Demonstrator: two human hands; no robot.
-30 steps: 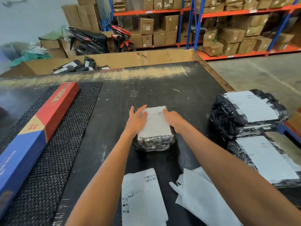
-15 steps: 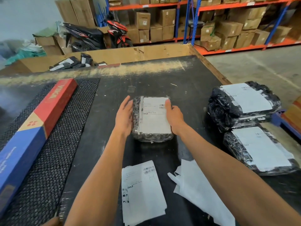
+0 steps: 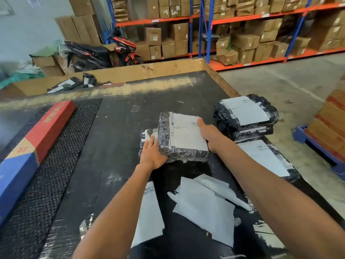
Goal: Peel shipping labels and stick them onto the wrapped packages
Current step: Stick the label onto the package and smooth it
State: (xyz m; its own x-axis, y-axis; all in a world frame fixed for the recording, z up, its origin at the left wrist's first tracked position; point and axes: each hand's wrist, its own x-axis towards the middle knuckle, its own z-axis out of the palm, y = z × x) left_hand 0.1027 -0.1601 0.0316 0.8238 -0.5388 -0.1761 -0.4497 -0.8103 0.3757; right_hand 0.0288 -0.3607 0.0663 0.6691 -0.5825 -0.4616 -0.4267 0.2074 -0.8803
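Note:
A black wrapped package (image 3: pixel 164 139) with a white shipping label (image 3: pixel 188 135) stuck on top sits mid-table. My right hand (image 3: pixel 210 134) grips its right edge, thumb on the label. My left hand (image 3: pixel 152 153) lies flat against its near left side, fingers extended over a second black wrapped piece (image 3: pixel 146 134) that shows from under it. A loose printed label sheet (image 3: pixel 149 215) lies near me, partly hidden by my left forearm. Peeled white backing papers (image 3: pixel 203 204) lie beside it.
Labelled black packages are stacked at the right (image 3: pixel 244 116), with another (image 3: pixel 265 157) nearer me at the table's right edge. A long red and blue box (image 3: pixel 37 133) lies on a textured mat (image 3: pixel 61 165) at the left. A cardboard bin (image 3: pixel 130 73) stands beyond the table.
The labelled package has shifted right, toward the stacked packages, uncovering a second wrapped piece at its left. My left hand went from the package's side to lying over that piece.

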